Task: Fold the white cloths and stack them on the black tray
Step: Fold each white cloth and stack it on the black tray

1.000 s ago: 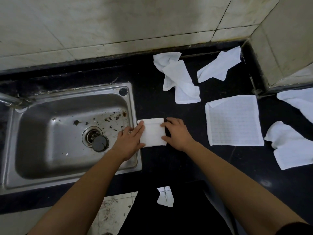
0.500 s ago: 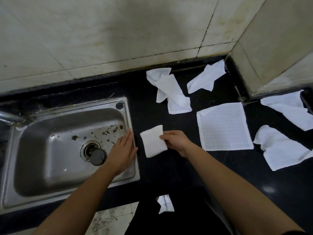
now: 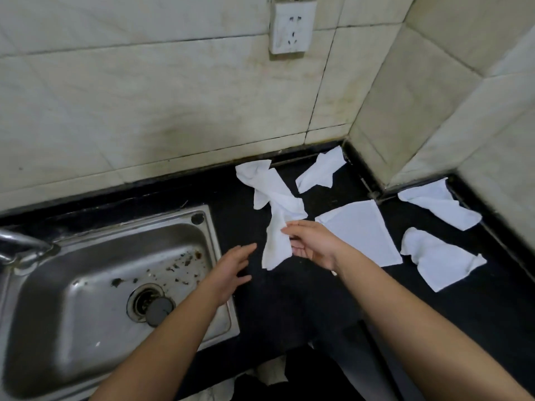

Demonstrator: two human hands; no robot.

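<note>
Our right hand pinches one folded cloth, held over mid counter; left hand open, empty. Five loose cloths left to fold, far and right. No black tray in view; stacking looks pending.

A folded white cloth hangs upright, seemingly lifted; crumpled cloths and one flat cloth lie nearby.

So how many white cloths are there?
6: folded cloth in the right hand; crumpled cloth behind it; corner cloth by the wall; flat cloth beside the hand; two far-right cloths. Others may be hidden.
</note>
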